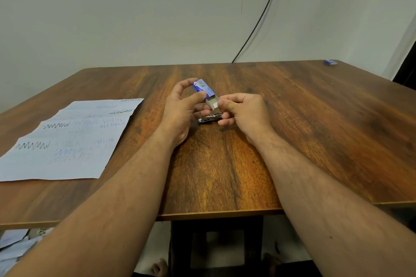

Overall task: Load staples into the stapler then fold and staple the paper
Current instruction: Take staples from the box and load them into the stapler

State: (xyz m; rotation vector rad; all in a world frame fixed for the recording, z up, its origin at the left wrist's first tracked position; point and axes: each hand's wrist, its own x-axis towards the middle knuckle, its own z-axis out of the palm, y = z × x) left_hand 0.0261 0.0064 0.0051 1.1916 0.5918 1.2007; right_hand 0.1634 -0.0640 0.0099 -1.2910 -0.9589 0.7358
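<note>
A: What lies nearest?

B: The wooden table, its near edge at six o'clock. At nine o'clock sheets of paper lie fanned flat on it, with zigzag pen scribbles, well apart from both hands.

A: And the hands?

B: Near the centre. The left hand curls round a blue staple box, thumb and fingers pinching the sleeve. The box's pale inner tray is slid out toward four o'clock. The right hand has thumb and forefinger pinched at the tray's open end; whether a staple strip is caught between them is too blurred to tell.

A: The stapler?

B: The stapler lies on the table just beneath and between the hands, bright metal showing, partly hidden.

A: Farther back?

B: At one o'clock a small blue box on the far corner, and a black cable running up the wall.
</note>
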